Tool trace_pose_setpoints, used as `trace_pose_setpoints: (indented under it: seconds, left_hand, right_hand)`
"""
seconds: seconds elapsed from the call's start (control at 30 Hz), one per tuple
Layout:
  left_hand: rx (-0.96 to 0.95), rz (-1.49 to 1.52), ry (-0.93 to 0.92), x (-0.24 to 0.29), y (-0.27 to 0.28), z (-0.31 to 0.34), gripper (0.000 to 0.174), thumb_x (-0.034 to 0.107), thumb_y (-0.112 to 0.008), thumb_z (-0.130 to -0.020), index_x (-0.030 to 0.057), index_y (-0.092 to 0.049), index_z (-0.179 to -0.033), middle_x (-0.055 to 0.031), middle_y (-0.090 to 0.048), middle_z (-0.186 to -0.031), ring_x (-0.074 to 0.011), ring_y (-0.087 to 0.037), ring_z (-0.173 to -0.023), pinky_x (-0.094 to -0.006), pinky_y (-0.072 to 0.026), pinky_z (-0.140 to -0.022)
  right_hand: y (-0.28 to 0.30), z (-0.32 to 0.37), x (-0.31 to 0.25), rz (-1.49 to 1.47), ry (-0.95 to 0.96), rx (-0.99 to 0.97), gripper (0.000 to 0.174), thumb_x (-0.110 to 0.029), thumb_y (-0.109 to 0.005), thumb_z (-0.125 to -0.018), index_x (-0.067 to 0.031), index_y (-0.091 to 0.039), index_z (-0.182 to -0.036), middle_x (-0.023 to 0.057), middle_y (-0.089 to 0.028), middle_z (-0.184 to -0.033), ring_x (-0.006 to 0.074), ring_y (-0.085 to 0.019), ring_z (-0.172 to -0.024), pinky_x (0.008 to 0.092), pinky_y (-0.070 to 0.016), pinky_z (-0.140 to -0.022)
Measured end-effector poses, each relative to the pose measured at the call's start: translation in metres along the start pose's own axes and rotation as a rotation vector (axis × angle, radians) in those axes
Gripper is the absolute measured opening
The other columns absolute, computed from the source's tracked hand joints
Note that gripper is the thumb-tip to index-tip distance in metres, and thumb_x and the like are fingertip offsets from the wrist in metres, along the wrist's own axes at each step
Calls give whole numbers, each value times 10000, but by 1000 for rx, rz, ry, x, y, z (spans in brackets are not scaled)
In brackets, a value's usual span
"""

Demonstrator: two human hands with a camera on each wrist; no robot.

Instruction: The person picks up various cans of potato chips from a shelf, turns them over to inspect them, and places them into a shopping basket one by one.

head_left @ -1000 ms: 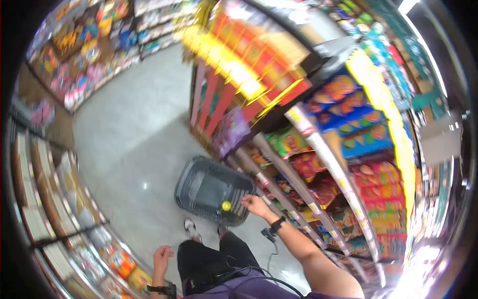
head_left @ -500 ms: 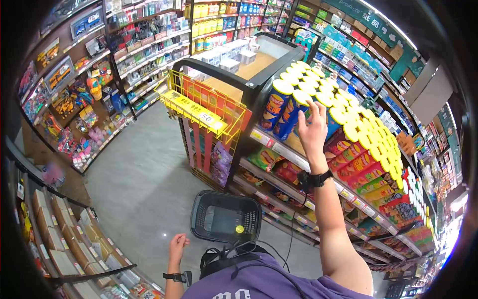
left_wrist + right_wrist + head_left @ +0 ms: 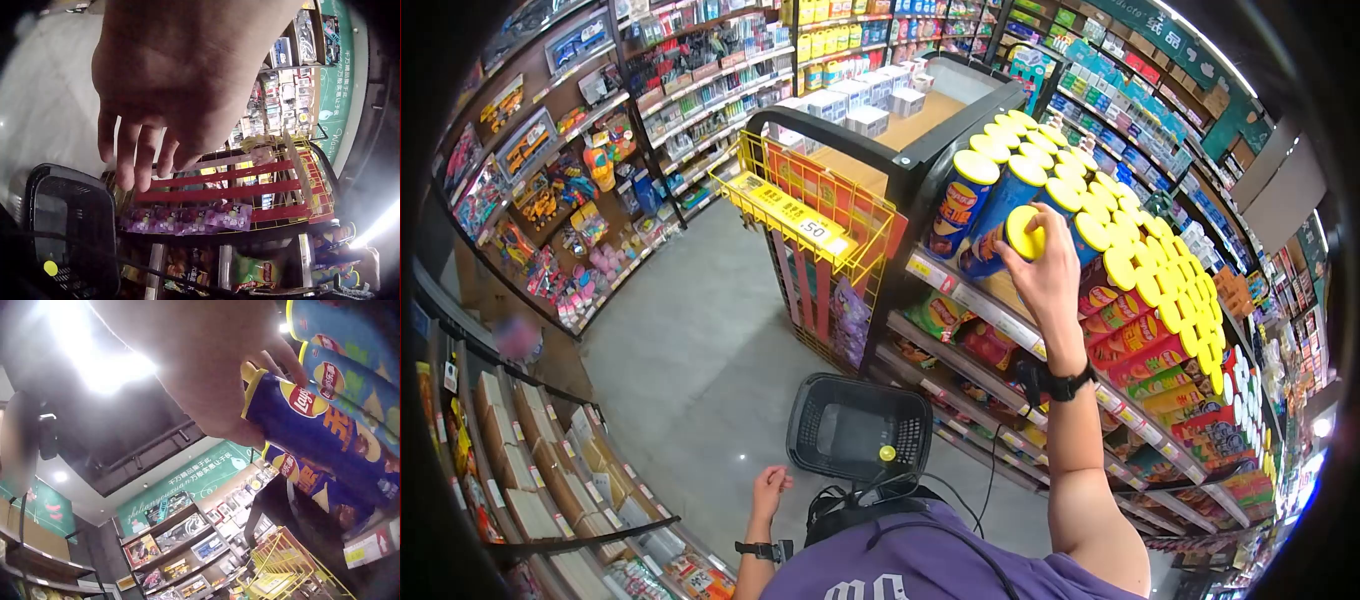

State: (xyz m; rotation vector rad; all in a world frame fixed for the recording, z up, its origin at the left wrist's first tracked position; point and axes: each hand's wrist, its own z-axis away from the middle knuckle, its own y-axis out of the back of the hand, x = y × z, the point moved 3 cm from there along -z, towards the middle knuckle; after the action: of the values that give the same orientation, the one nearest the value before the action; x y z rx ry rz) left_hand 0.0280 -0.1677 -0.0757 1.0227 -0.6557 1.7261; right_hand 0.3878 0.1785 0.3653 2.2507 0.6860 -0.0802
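My right hand (image 3: 1052,285) grips a chip can by its yellow lid (image 3: 1024,233), thumb on one side and fingers on the other. The dark blue can (image 3: 312,415) carries a Lay's logo and tilts towards me at the front of the top shelf. Another dark blue can (image 3: 957,215) stands to its left, and light blue cans (image 3: 356,394) are close beside it. Low at my left side hangs my left hand (image 3: 771,488), holding nothing. In the left wrist view its fingers (image 3: 126,156) are loosely extended.
A black basket (image 3: 800,420) with a yellow round thing (image 3: 887,453) in it is on the floor before me. Red and green cans (image 3: 1130,340) fill the shelf rightward. A yellow wire rack (image 3: 800,215) juts from the shelf end. Cables (image 3: 990,480) hang by my body.
My right hand has risen from over the basket to the top shelf and taken hold of a can by its lid, tilting it forward. My left hand still hangs low.
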Motion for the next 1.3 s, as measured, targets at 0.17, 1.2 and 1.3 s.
trace_pose_setpoints:
  seconds: [0.17,1.2,1.3]
  left_hand:
    - [-23,28,17,-9,-2,-2,233,208,-569,-1032,35,-677,-1144,-77,-739,-912,-135,-688,-772,-256,-486,-711]
    - [62,-82,262,-93,-1,78,292,232,-557,-1048,-23,-657,-1149,-86,-713,-870,-134,-677,-814,-275,-526,-767]
    - [94,36,284,-115,-6,100,262,201,-561,-1047,-22,-659,-1143,-81,-707,-865,-132,-665,-801,-278,-532,-774]
  right_hand:
    - [52,44,-23,-120,77,94,599,-106,-874,-717,-28,-576,-1231,182,-609,-1239,354,-605,-1155,421,-491,-986]
    - [-295,415,138,99,-608,-1127,786,-371,-859,-726,-45,-437,-1304,266,-506,-1397,466,-612,-1165,515,-539,-951]
    - [-342,460,175,165,-614,-1167,821,-425,-842,-717,-79,-452,-1352,246,-539,-1375,418,-580,-1239,501,-496,-1011]
